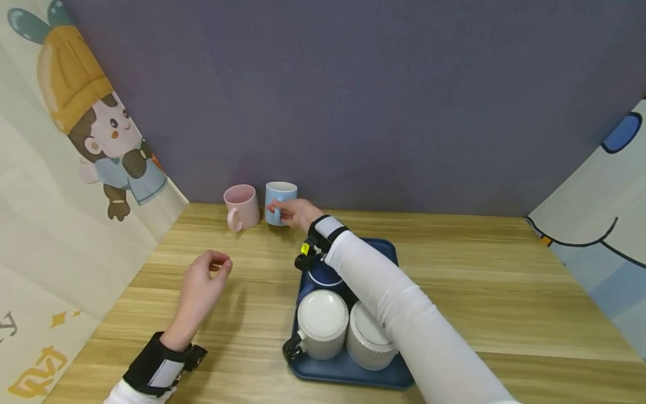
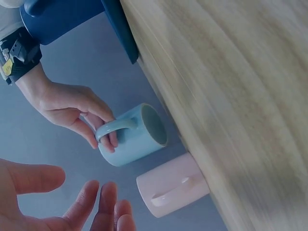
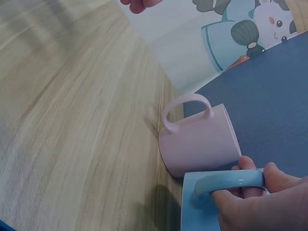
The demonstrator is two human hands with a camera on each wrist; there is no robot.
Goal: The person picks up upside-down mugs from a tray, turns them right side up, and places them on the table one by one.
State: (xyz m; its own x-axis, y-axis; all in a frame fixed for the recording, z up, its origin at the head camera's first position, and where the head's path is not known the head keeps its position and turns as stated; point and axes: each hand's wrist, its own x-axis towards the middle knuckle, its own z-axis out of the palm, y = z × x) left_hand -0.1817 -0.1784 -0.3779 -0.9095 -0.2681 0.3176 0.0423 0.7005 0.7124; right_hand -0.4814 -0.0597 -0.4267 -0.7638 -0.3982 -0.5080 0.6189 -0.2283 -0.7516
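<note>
My right hand [image 1: 298, 213] pinches the handle of a light blue mug [image 1: 272, 207], with fingers through the handle loop. The mug is upright with its white inside showing, and its base [image 2: 155, 125] appears lifted off the table in the left wrist view. Just left of it stands a pink mug [image 1: 244, 209], upright on the table near the back panel, handle toward me. My left hand [image 1: 202, 289] hovers above the table in front of the pink mug, fingers loosely bent and holding nothing.
A dark blue tray [image 1: 348, 377] lies under my right forearm. On it, two pale ribbed mugs [image 1: 323, 322] stand upside down, beside a dark blue mug [image 1: 325, 275] partly hidden by the arm. A grey panel [image 1: 353, 112] closes the table's back; printed cloth [image 1: 60, 224] hangs at left.
</note>
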